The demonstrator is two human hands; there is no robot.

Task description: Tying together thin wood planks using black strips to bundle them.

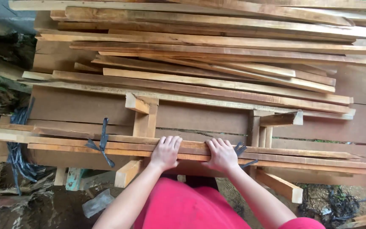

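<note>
My left hand (pixel 165 152) lies palm down on the bundle of wooden strips (pixel 276 156), fingers curled over its far edge, so this grip is closed on the bundle. My right hand (pixel 222 154) sits just beside it on the same bundle, fingers also hooked over the far edge and clamped on the wood. The two hands are near each other but not touching.

The bundle runs crosswise under both grips, reaching well out to the left and to the right of them. Left of my left grip, a dark plastic strap (pixel 103 142) is knotted around the strips, its loose ends hanging down. Just right of my right grip, a second dark strap (pixel 241 149) pokes out from under the fingers.

Beyond my grips, the bundle rests against wooden brackets (pixel 145 116) fixed to the surface (pixel 81 106), a bench of broad brown boards. Farther out past the brackets, a loose pile of long strips (pixel 217 55) covers the back of the surface, lying roughly parallel to the bundle I hold.

Far left of my left grip, a bunch of dark straps (pixel 18 161) hangs off the end of the bench over muddy ground (pixel 30 208). Below my grips is my red clothing (pixel 178 208).
</note>
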